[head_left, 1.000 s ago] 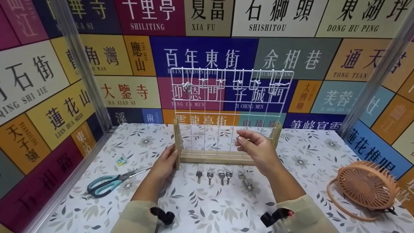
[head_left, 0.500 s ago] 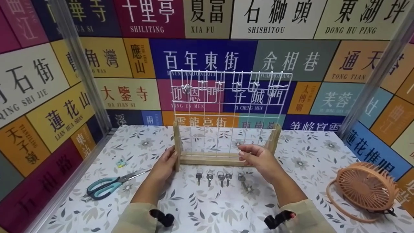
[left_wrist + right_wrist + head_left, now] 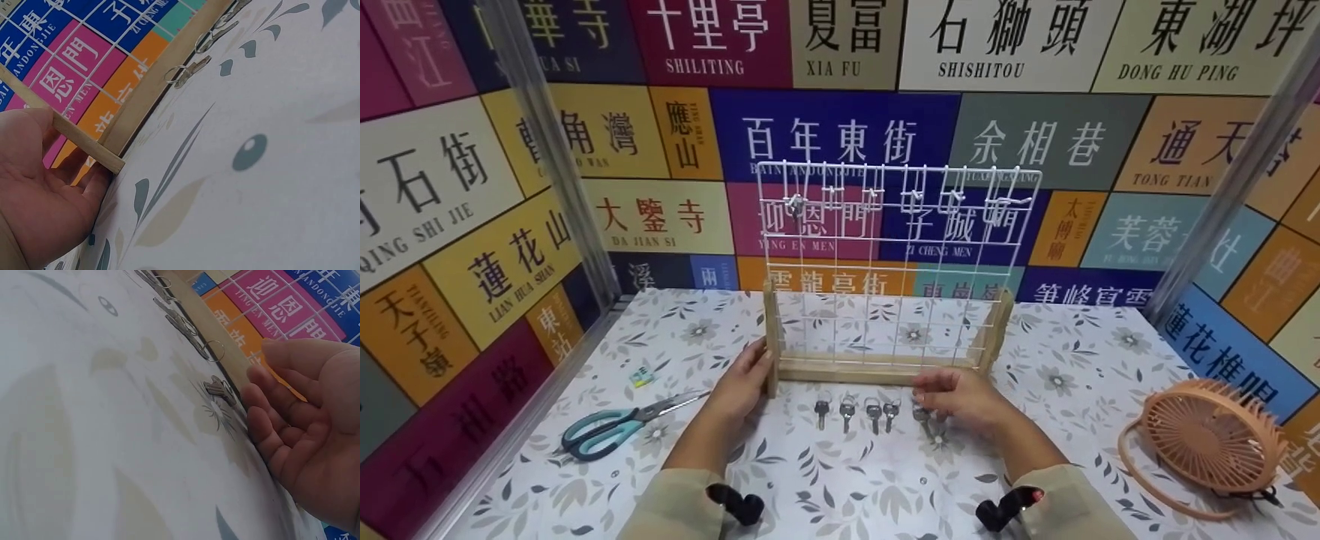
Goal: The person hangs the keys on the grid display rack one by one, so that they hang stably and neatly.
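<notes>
A white wire grid rack (image 3: 900, 241) on a wooden base stands upright on the table, with a row of hooks near its top. My left hand (image 3: 744, 381) holds the left wooden post (image 3: 84, 142), fingers behind it. Metal hangs from the leftmost hook, probably a key (image 3: 795, 207). Several keys on rings (image 3: 847, 411) lie in a row before the base. My right hand (image 3: 966, 399) hovers beside the rightmost key (image 3: 216, 388), loosely bent fingers (image 3: 261, 422) holding nothing; a small gap shows between fingertips and key in the right wrist view.
Teal-handled scissors (image 3: 604, 435) lie at the left, blades toward my left forearm. Behind them is a small green and yellow packet (image 3: 642, 375). An orange fan (image 3: 1211, 431) stands at the right. Panels with printed signs (image 3: 840, 124) close off the back and sides.
My right hand has come down from in front of the grid to the tabletop beside the rightmost key. The left hand stays on the post.
</notes>
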A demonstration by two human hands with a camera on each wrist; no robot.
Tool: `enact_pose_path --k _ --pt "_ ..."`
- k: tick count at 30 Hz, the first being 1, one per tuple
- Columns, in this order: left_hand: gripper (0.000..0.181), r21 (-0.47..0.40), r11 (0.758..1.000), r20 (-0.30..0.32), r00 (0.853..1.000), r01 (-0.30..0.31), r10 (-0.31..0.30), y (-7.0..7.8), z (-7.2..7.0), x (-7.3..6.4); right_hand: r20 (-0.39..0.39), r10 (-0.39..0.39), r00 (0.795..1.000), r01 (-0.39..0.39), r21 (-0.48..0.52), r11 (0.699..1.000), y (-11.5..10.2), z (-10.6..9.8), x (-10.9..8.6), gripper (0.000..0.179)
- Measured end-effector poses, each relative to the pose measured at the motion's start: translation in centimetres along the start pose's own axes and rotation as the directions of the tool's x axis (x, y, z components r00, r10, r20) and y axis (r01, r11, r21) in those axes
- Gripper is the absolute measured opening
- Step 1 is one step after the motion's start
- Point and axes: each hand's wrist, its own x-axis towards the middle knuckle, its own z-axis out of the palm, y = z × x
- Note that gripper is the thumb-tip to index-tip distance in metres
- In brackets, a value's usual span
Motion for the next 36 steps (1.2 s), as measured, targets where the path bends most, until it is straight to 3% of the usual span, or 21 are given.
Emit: enact_pose_path --k 17,26,32,36 --pt "0.055 0.023 0.998 0.023 0.998 -0.054 0.054 -0.1 -0.2 0.1 0.023 -0.052 0.998 0.056 -0.265 0.963 0.2 0.5 0.1 0.038" --pt "0.054 0.007 1.0 0.019 0.999 -0.027 0.027 -0.2 -0.2 0.1 -0.028 0.03 0.999 -0.037 -0.3 0.953 -0.1 1.0 0.2 0.031" --pt "0.052 -0.007 1.0 0.011 1.0 -0.005 0.005 -0.1 -0.2 0.0 -0.042 0.061 0.997 -0.073 -0.389 0.918 -0.6 1.2 0.3 0.022" --pt "0.055 0.038 0.998 0.014 0.998 -0.057 0.056 -0.1 -0.2 0.1 -0.013 0.016 1.0 -0.02 -0.474 0.88 -0.9 1.3 0.4 0.015"
